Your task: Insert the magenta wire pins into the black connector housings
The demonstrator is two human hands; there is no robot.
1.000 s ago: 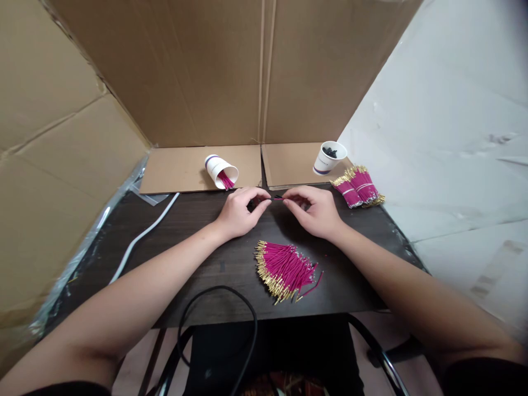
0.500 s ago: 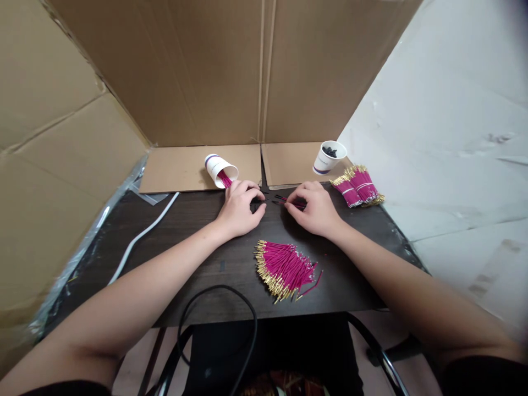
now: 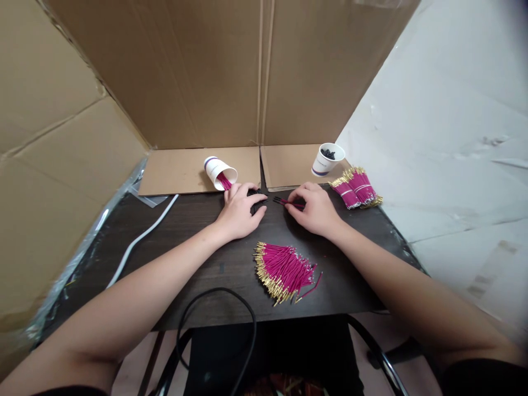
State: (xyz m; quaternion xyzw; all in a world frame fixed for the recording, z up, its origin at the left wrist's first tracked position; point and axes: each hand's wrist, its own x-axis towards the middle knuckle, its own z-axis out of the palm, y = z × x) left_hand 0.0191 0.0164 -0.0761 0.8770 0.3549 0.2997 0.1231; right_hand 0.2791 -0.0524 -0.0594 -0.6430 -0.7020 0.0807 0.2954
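Note:
My right hand [image 3: 314, 209] is closed around a few thin magenta pins [image 3: 284, 202] whose black tips point left. Facing it, my left hand [image 3: 241, 210] rests by small black pieces [image 3: 258, 204] on the dark table, its thumb and index finger apart. Whether it holds a piece is too small to tell. Just behind the left hand, a tipped paper cup [image 3: 220, 172] has magenta pins in its mouth. Nearer the table's front lies a fanned pile of magenta pins with gold ends [image 3: 284, 273].
An upright paper cup [image 3: 328, 159] of black pieces stands on the cardboard sheet [image 3: 289, 165] at the back right, beside banded magenta bundles [image 3: 357, 188]. A white cable [image 3: 142, 236] crosses the left side. A black cable [image 3: 218, 289] loops over the front edge.
The black tips in my right hand now lie closer together. My left index finger and thumb have shifted slightly right over the black pieces.

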